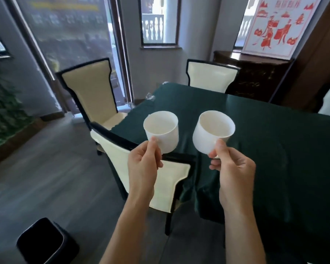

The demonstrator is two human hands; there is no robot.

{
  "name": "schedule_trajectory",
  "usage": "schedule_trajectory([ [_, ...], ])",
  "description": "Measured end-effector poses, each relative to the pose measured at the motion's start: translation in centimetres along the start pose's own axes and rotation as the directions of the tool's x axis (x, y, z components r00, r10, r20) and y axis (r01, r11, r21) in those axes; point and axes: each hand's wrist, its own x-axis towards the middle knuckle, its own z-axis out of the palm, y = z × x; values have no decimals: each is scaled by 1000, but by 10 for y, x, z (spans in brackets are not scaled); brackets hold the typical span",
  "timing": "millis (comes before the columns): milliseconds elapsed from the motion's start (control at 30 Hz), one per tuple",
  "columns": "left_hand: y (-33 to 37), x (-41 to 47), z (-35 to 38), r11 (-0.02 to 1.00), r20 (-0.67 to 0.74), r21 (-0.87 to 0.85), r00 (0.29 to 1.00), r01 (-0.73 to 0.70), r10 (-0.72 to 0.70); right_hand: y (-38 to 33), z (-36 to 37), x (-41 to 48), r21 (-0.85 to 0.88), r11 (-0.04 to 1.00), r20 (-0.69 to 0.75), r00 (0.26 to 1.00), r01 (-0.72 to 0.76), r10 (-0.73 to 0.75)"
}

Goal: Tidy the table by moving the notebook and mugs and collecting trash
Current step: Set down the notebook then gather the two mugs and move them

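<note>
My left hand [143,164] holds a white mug [163,130] by its handle, raised in the air over a chair back. Another white mug [211,132] is gripped at the handle by my right hand [234,168], above the near left edge of the table with the dark green cloth [265,140]. Both mugs look empty and tilt slightly toward me. A small piece of clear plastic trash [150,96] lies at the table's far left corner. No notebook is in view.
Cream chairs with black frames stand around the table: one right below my hands [122,155], one at the left [88,88], one at the far side [211,77]. A black waste bin [46,242] sits on the floor at the bottom left. A dark cabinet [255,73] stands behind the table.
</note>
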Motion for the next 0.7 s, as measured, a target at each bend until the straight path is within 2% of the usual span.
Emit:
schedule_trajectory([
  [167, 18, 53, -75, 999, 20, 6, 999, -37, 37, -3, 85, -18, 57, 998, 22, 1000, 7, -8],
  [400, 35, 112, -163, 1000, 30, 24, 999, -13, 13, -7, 184, -41, 57, 997, 2, 999, 47, -47],
  [700, 40, 162, -201, 1000, 11, -15, 1000, -5, 6, -3, 252, -30, 47, 997, 47, 997, 60, -62],
])
